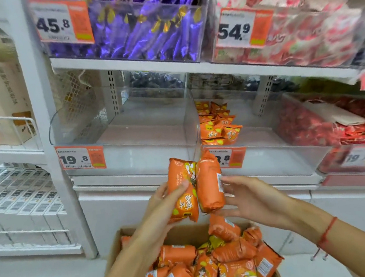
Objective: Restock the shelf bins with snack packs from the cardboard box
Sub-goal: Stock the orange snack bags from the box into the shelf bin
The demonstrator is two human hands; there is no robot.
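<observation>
Shelf (168, 67): white, tiered, carrying clear bins with orange price tags.
Cardboard box (114, 250): open, below the shelf front, heaped with orange snack packs (226, 261).
Left bin (128, 133): clear, on the shelf's middle tier, tagged 19.8.
Neighbouring bin (259, 152): just right of it, a few orange packs at its back (its price tag partly hidden).
Held packs (195, 187): two, upright, side by side, above the box and before the shelf edge.
Left hand (162, 205): fingers wrapped round the left pack.
Right hand (250, 196): fingers nearly straight, fingertips against the right pack.
</observation>
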